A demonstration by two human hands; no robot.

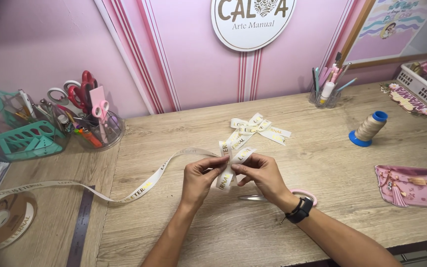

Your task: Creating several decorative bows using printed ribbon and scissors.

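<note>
Both forearms come up from the bottom edge and meet over the middle of the table (322,163), wrists slightly raised. The left hand (199,177) and the right hand (263,174) face each other with the folded ribbon (231,158) between them. The left thumb and forefinger are pinched together on the folds from the left side; the other left fingers curl loosely under. The right thumb and forefinger are clamped on the same bundle from the right, knuckles turned up and the remaining fingers bent toward the palm. A black watch (301,209) sits on the right wrist.

The ribbon is cream with gold lettering. Its loops stand up between the fingertips, just above the tabletop, and one short end hangs down below the hands. From the left hand a long tail runs out leftward, arcs over the wood and lies flat on its way to the spool (3,220) at the near left corner (partly cut off by the frame). A steel ruler (81,222) lies under that tail.

Behind the hands, apart from them, lies a finished bow (258,129) of the same ribbon. Scissors (277,196) with pink handles lie just under the right wrist, partly hidden. Farther right stand a thread cone (369,127) on a blue base and a pink pouch (413,185).
</note>
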